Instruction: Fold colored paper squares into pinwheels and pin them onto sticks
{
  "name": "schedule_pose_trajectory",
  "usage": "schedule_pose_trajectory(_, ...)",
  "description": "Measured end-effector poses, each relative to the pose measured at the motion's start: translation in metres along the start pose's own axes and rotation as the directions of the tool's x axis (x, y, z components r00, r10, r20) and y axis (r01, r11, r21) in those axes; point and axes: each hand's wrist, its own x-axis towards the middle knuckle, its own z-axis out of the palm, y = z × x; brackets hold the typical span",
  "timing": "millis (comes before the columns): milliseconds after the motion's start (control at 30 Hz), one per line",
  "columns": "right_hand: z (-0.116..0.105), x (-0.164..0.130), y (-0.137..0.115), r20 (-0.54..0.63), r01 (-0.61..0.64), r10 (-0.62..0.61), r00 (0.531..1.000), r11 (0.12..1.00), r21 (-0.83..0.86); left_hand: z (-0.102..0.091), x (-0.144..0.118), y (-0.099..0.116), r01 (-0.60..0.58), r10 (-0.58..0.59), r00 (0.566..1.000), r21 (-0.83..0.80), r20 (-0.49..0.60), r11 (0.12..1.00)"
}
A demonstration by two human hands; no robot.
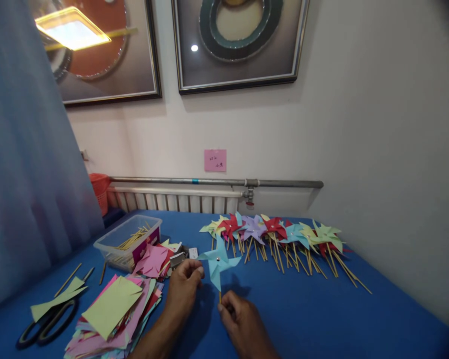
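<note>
My right hand is closed round the wooden stick of a light blue paper pinwheel, which stands upright with a small pin at its centre. Beside its left blade is my left hand, fingers curled together; whether anything is between them is hidden. Just behind that hand lie a small dark box with shiny contents and a white label. To the left, a stack of coloured paper sheets has a pale yellow-green piece on top, and pink cut paper lies beyond it.
Finished pinwheels in several colours lie in a row at the back right of the blue table. A clear plastic box holds wooden sticks. Black-handled scissors lie at the left under paper strips. A radiator pipe runs along the wall.
</note>
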Motion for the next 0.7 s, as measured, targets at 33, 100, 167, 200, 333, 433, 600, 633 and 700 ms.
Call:
schedule_pose_trajectory(33, 0.000, 0.000, 0.001, 0.000, 0.001, -0.001, 1.000, 1.000, -0.001, 0.001, 0.000, -0.001, 0.004, -0.004, 1.000, 0.000, 0.021, 1.000)
schedule_pose_trajectory(100, -0.001, 0.000, 0.003, -0.009, -0.001, 0.001, 1.000, 1.000, 0.002, 0.001, 0.000, -0.004, 0.013, -0.014, 0.997, 0.009, 0.077, 1.000)
schedule_pose_trajectory(167, -0.001, 0.000, 0.004, -0.025, -0.020, 0.020, 0.999, 1.000, 0.013, 0.002, -0.001, -0.006, 0.043, -0.047, 0.988, 0.028, 0.148, 0.999)
schedule_pose_trajectory(200, -0.001, 0.000, 0.005, -0.035, -0.033, 0.033, 0.999, 0.999, 0.020, 0.002, -0.001, -0.007, 0.072, -0.078, 0.978, 0.039, 0.195, 0.997)
schedule_pose_trajectory(333, -0.004, 0.001, 0.004, -0.035, -0.050, 0.051, 0.998, 0.998, 0.030, 0.007, -0.006, -0.013, 0.215, -0.226, 0.880, 0.074, 0.417, 0.974)
schedule_pose_trajectory(433, -0.005, 0.001, 0.001, -0.013, -0.044, 0.044, 0.999, 0.998, 0.035, 0.011, -0.010, -0.016, 0.252, -0.255, 0.843, 0.071, 0.473, 0.965)
schedule_pose_trajectory(600, -0.004, 0.001, 0.000, -0.014, -0.036, 0.037, 0.999, 0.999, 0.007, 0.014, -0.011, -0.021, 0.250, -0.252, 0.860, 0.065, 0.444, 0.966)
schedule_pose_trajectory(633, -0.004, 0.001, 0.000, -0.012, -0.031, 0.031, 0.999, 1.000, 0.002, 0.014, -0.010, -0.021, 0.243, -0.250, 0.862, 0.073, 0.441, 0.967)
schedule_pose_trajectory(700, -0.003, 0.001, 0.000, -0.006, -0.024, 0.024, 1.000, 1.000, -0.010, 0.014, -0.010, -0.022, 0.226, -0.245, 0.869, 0.097, 0.431, 0.969)
